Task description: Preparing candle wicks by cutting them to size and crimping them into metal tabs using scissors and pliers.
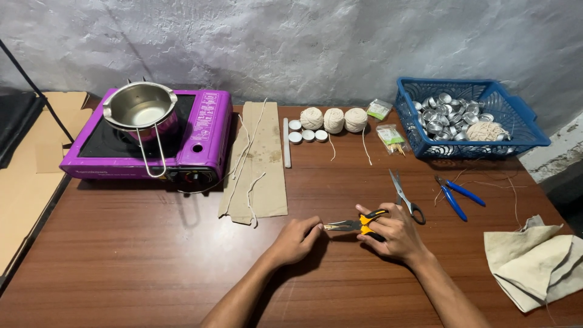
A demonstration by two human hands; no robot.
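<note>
Right hand point(395, 231) clenched on yellow-handled pliers point(358, 225), just left of scissors point(405, 195). Left hand point(297, 238) pinching at plier tip, item too small to identify. Crimping step judged underway; firm squeeze needed.

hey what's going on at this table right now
A person sits at a brown wooden table, working with both hands near its front edge. The right hand holds yellow-handled pliers, whose tip points at the left hand; its fingertips pinch something too small to make out. Beside them lie scissors and blue-handled pliers. Further back are three balls of string, a blue basket of small metal cups, and a purple portable stove with a steel pot on it.
</note>
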